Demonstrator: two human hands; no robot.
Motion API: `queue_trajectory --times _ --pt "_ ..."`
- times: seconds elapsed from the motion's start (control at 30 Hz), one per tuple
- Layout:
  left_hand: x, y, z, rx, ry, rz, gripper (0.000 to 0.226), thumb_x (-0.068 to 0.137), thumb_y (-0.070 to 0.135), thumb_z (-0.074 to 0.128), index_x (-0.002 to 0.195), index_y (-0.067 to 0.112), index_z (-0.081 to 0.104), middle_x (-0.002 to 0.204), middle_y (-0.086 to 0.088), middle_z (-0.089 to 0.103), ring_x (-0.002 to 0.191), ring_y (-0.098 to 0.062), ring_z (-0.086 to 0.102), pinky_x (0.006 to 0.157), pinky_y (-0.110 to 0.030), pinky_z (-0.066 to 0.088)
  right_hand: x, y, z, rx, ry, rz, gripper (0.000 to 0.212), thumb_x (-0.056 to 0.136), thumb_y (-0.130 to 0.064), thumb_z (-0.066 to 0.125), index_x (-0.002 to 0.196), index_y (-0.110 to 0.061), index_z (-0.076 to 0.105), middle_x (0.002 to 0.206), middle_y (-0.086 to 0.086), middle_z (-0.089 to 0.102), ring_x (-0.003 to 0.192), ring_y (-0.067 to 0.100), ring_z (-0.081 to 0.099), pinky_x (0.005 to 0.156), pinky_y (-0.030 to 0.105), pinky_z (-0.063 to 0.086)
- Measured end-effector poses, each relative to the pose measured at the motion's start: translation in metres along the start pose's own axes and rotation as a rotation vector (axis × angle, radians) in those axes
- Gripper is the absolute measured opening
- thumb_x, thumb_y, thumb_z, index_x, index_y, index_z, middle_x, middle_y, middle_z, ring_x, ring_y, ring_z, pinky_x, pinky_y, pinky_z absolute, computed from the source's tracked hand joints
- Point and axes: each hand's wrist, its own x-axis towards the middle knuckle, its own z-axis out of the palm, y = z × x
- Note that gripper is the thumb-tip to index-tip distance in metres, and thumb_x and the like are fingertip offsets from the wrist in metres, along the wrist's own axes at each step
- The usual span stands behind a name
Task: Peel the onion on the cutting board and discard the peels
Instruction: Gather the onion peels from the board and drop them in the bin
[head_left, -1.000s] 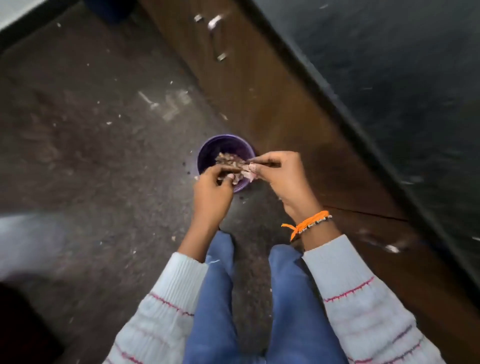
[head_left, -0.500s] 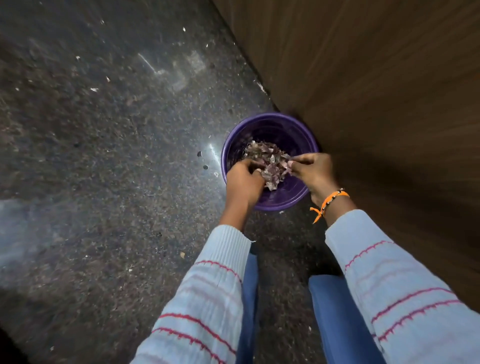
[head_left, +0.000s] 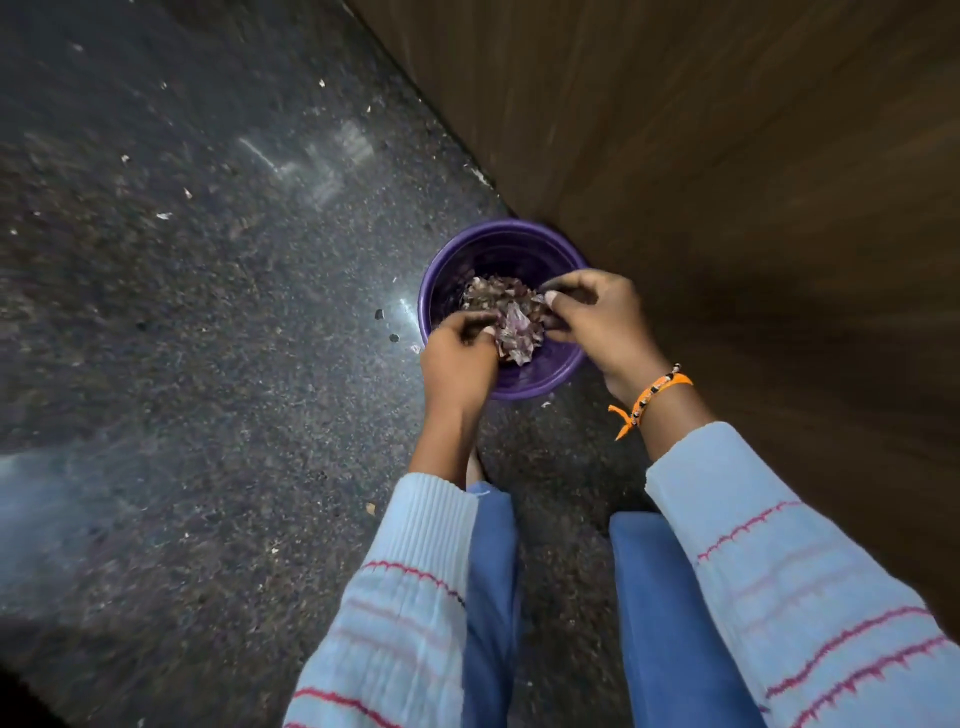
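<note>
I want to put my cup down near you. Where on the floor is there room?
The widest bare floor lies left of the purple bin, though small scraps dot it. Crowded: the bin sits against the wooden cabinet, and the left hand and right hand hold onion peels over it.

A crumpled clump of dry purplish-brown onion peels (head_left: 511, 322) is being held over the purple bin (head_left: 540, 382), which is standing upright on the floor
</note>
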Motion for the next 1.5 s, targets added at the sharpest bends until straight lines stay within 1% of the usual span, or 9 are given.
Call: queue_trajectory --times 0.1,0.23,0.43,0.5,0.67,0.93,1.17,1.3,1.5 --pt "-0.047 0.042 -0.013 -0.135 -0.011 0.053 0.025 0.09 0.001 0.048 0.086 0.02 0.065 0.084 -0.001 0.064 0.077 -0.01 0.056 0.084 -0.033 0.048 -0.065 -0.049 -0.026 0.135 -0.02 -0.062 0.021 0.092 0.001 0.049 0.086 -0.015 0.062 0.074 -0.002 0.059 0.062 0.003 0.054 0.056 0.014 0.052" --pt "-0.121 0.102 -0.021 -0.209 -0.067 0.158 0.025 0.092 0.002 0.048 0.087 0.02 0.065 0.083 0.003 0.065 0.071 -0.003 0.055 0.076 -0.024 0.047 -0.147 -0.096 -0.07 0.27 -0.011 -0.142 0.021 0.092 0.002 0.049 0.086 -0.012 0.063 0.077 0.001 0.061 0.067 0.006 0.056 0.067 0.023 0.054" --pt "-0.24 0.173 -0.011 -0.216 -0.276 0.266 0.021 0.093 0.005 0.049 0.092 0.016 0.067 0.089 -0.011 0.066 0.084 -0.022 0.059 0.084 -0.041 0.051 -0.259 -0.147 -0.15 0.399 0.065 -0.259 0.024 0.092 0.002 0.05 0.08 -0.014 0.063 0.071 -0.006 0.062 0.066 0.003 0.057 0.069 0.022 0.055" --pt "-0.279 0.189 -0.001 -0.202 -0.345 0.288 0.022 0.093 0.004 0.049 0.09 0.016 0.066 0.084 -0.006 0.063 0.082 -0.019 0.057 0.078 -0.035 0.051 -0.292 -0.152 -0.179 0.404 0.103 -0.284 0.023 0.092 0.002 0.05 0.081 -0.013 0.064 0.073 -0.005 0.063 0.067 0.002 0.058 0.07 0.023 0.055" --pt "-0.359 0.208 0.033 -0.094 -0.556 0.377 0.02 0.093 0.006 0.049 0.093 0.016 0.067 0.089 -0.005 0.065 0.082 -0.014 0.058 0.069 -0.02 0.049 -0.36 -0.141 -0.247 0.448 0.21 -0.3 0.02 0.093 0.0 0.05 0.085 -0.013 0.064 0.076 -0.005 0.063 0.069 0.001 0.059 0.074 0.026 0.056" --pt "-0.457 0.221 0.129 0.064 -0.819 0.482 0.02 0.093 0.005 0.049 0.094 0.015 0.066 0.091 -0.009 0.066 0.086 -0.018 0.061 0.076 -0.029 0.05 -0.432 -0.093 -0.354 0.566 0.439 -0.319 0.021 0.092 -0.001 0.051 0.082 -0.014 0.065 0.077 -0.004 0.064 0.073 0.001 0.06 0.069 0.022 0.056" --pt "-0.51 0.222 0.212 0.162 -0.945 0.539 0.022 0.094 0.006 0.048 0.088 0.018 0.066 0.079 0.005 0.064 0.071 -0.001 0.059 0.067 -0.015 0.048 -0.446 -0.052 -0.445 0.633 0.599 -0.323 0.022 0.092 -0.001 0.051 0.081 -0.014 0.064 0.077 -0.003 0.063 0.074 0.005 0.06 0.076 0.026 0.056" --pt "-0.532 0.212 0.248 0.241 -0.928 0.559 0.021 0.094 0.008 0.05 0.089 0.019 0.066 0.081 0.005 0.064 0.073 -0.002 0.058 0.069 -0.017 0.048 -0.451 -0.028 -0.486 0.439 0.64 -0.31 0.019 0.093 -0.004 0.052 0.089 -0.014 0.067 0.089 0.004 0.067 0.082 0.011 0.062 0.081 0.028 0.056" --pt "-0.525 0.207 0.269 0.705 -0.542 1.035 0.022 0.089 0.016 0.057 0.105 0.029 0.065 0.109 0.005 0.048 0.101 -0.022 0.05 0.088 -0.016 0.028 -0.442 0.003 -0.508 -0.536 0.891 -0.211 0.027 0.094 -0.016 0.05 0.115 -0.004 0.063 0.123 0.01 0.055 0.112 0.028 0.047 0.098 0.04 0.039"
